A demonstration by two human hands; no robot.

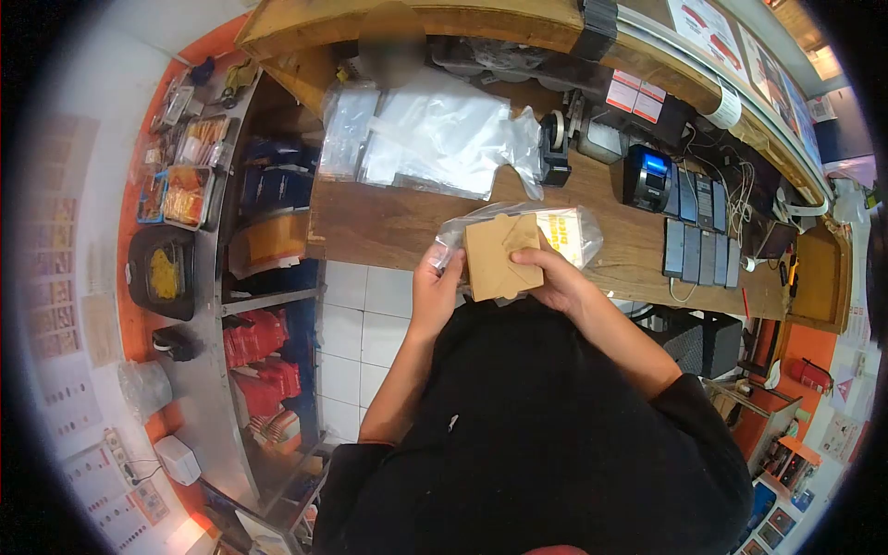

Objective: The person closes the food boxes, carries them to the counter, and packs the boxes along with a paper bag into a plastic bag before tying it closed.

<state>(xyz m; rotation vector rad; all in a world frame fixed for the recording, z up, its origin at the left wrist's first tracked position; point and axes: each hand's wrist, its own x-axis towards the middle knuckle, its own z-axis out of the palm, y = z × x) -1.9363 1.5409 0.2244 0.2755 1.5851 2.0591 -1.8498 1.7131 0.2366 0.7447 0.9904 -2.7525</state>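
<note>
1. the right hand (553,274) holds a brown cardboard box (498,242), its thumb pressed on the front and its other fingers hidden behind.
2. the left hand (437,287) is narrow, set at the box's left edge with clear plastic by its fingertips; whether it grips box, plastic or both, i cannot tell.
3. the box is between the two hands, in front of the person's black shirt (555,425), close to the near edge of the wooden surface (407,217).
4. just beyond the right hand, partly behind the box, is a clear plastic bag (590,242) with a white packet (561,228) bearing yellow letters.
5. ahead of the left hand, clear plastic sheets (435,139) lie on the surface.
6. ahead of the right hand stands a tape dispenser (555,157).
7. farther right of that hand are a black printer (646,180) and two rows of phones (698,245).
</note>
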